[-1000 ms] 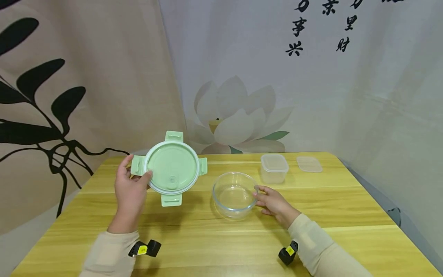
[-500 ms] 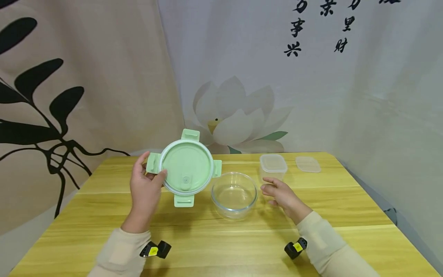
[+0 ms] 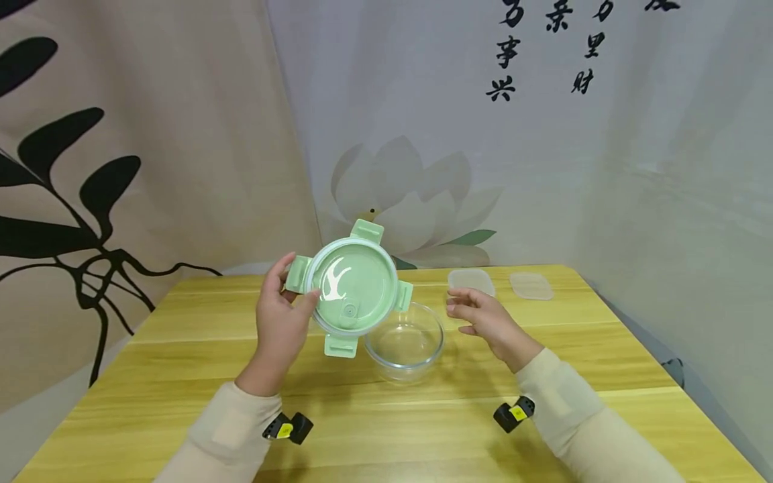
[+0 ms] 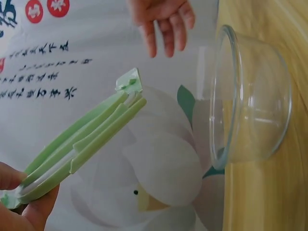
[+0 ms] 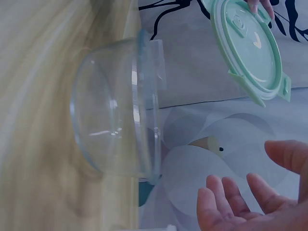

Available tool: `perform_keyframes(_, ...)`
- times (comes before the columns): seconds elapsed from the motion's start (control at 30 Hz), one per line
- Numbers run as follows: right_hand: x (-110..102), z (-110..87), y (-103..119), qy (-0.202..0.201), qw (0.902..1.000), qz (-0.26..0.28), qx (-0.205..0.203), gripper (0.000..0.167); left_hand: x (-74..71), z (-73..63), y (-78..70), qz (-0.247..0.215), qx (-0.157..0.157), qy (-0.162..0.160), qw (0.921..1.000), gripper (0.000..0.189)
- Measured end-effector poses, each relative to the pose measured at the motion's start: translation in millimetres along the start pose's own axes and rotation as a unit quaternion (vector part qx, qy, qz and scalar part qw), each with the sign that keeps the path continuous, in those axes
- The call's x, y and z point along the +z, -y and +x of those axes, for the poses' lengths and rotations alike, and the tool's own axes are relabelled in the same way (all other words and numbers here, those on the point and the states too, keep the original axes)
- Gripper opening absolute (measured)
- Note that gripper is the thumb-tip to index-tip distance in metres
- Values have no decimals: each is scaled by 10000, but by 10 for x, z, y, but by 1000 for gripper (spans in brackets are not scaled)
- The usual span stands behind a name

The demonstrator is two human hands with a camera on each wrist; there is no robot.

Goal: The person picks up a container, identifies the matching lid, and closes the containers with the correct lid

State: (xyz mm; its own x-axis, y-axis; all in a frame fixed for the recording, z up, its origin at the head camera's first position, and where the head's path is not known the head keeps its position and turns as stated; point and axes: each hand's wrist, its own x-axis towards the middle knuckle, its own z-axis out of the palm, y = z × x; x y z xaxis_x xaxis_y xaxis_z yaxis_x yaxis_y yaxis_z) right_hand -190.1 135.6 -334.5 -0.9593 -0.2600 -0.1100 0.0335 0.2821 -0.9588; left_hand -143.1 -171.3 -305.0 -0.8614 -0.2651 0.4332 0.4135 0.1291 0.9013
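A round green lid (image 3: 356, 285) with locking tabs is held up in the air by my left hand (image 3: 282, 329), which pinches its left edge between thumb and fingers. In the left wrist view the lid (image 4: 84, 144) appears edge-on, tilted. Below and right of it, a round clear glass bowl (image 3: 407, 342) stands upright on the table; the lid overlaps its far left rim in the head view but is apart from it. My right hand (image 3: 489, 325) hovers to the bowl's right, fingers loosely extended, holding nothing. The right wrist view shows that hand (image 5: 260, 202) apart from the bowl (image 5: 115, 110).
Behind my right hand stands a small square plastic container with a translucent lid (image 3: 471, 280), partly hidden by the hand. A flat translucent square lid (image 3: 531, 286) lies to its right. The wooden table (image 3: 423, 429) ends against a printed curtain (image 3: 543, 168).
My left hand has carried the green lid rightward toward the bowl, and the lid has tilted. My right hand has let go of the bowl's rim and lifted away to the right.
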Motion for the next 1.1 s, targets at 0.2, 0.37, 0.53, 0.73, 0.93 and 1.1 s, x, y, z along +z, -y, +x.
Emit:
perform_keyframes(0.2, -44, 35, 181, 74, 9999, -75, -134, 53, 104, -25, -19, 216, 486, 233, 9983, 62)
perform_keyframes(0.37, -76, 63, 295, 159, 9996, -183, -140, 52, 179, -54, -19, 486, 1030, 375, 9928, 61)
perform_keyframes(0.53, -88, 98, 404, 337, 9992, -200, -111, 53, 247, -84, -45, 827, 1558, 431, 9834, 57)
perform_keyframes(0.73, -82, 154, 525, 377, 9991, -94, 153, 48, 336, -137, -67, 1265, 2287, 596, 9634, 55)
perform_keyframes(0.93, -69, 228, 565, 401, 9976, 121, 556, 48, 437, -160, -31, 1616, 3536, 783, 9180, 56)
perform_keyframes(1.1, -69, 263, 579, 466, 9957, 226, 770, 47, 505, -157, 0, 1916, 4357, 855, 8753, 61)
